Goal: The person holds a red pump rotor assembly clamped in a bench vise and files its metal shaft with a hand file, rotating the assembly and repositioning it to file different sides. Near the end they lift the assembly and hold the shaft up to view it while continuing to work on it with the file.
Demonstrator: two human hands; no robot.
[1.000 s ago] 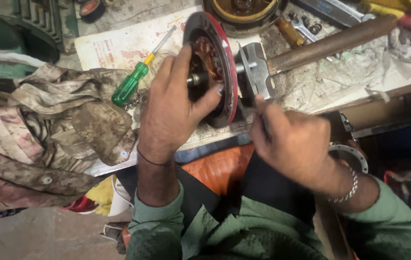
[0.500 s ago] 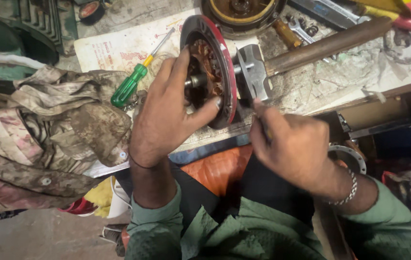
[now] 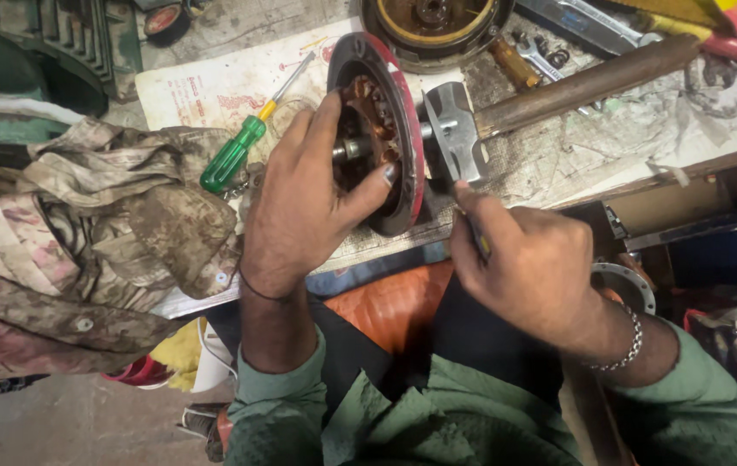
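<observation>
Left hand (image 3: pixel 304 203) clamps the red-rimmed motor cover (image 3: pixel 381 129), standing on edge on the bench (image 3: pixel 558 155), thumb inside by the windings. Right hand (image 3: pixel 528 267) closes around a thin tool, mostly hidden, tip at the cover's lower rim. Hammer (image 3: pixel 455 129) leans against the shaft. Risks: the tool could skid into the left thumb; the cover might roll off the edge.
</observation>
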